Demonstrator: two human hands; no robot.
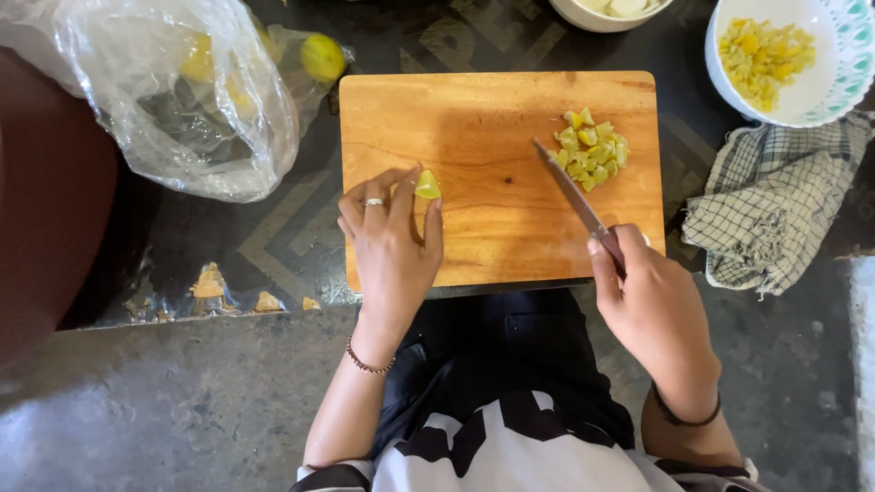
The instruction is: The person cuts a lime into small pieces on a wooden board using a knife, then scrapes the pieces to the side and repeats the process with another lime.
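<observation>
Lime wedge [427,185] sits on the left part of the wooden cutting board [492,228], pinched at the fingertips of the left hand [390,241]. Right hand [652,305] is closed around the handle of a knife [576,200]; blade tip lies beside a pile of chopped pieces [592,148]. Hands well apart. Plastic bag [182,91] left of board; white bowl [802,59] and checked cloth [775,200] right.

knife handle [612,248]: hidden in right hand [652,305] | top bowl [602,13]: cut off by edge
</observation>
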